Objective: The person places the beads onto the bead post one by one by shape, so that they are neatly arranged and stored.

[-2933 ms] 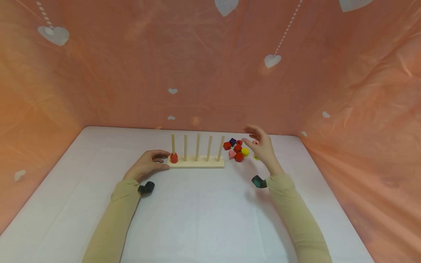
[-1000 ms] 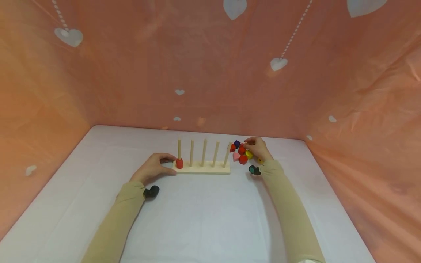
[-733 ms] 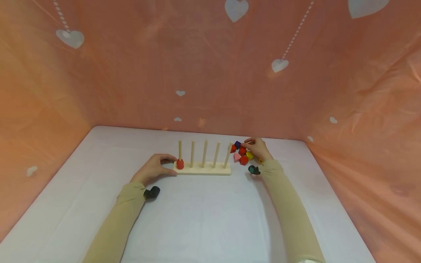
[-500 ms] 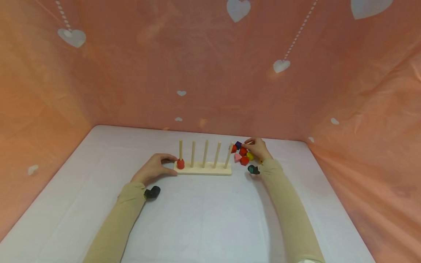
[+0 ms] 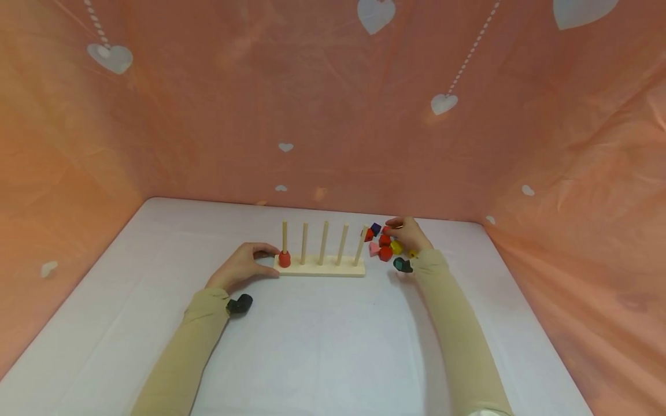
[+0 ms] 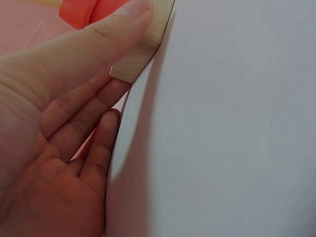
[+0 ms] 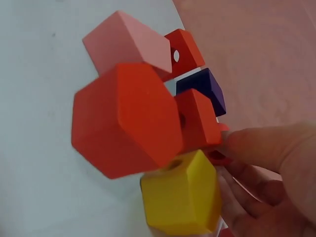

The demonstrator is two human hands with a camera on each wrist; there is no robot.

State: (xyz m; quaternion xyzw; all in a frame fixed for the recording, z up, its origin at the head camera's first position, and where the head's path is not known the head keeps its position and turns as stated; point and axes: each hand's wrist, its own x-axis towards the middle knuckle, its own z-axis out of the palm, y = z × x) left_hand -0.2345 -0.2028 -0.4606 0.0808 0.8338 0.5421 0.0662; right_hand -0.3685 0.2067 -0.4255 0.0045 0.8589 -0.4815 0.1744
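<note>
Our right hand, now lowered, pinches a red bead, apparently mid-pick; our left hand grips the peg rack.

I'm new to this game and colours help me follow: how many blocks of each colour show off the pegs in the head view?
Red blocks: 4, one at the right hand
Yellow blocks: 2
Pink block: 1
Dark purple block: 1
Total: 8 in view; the right hand may hide others.
</note>
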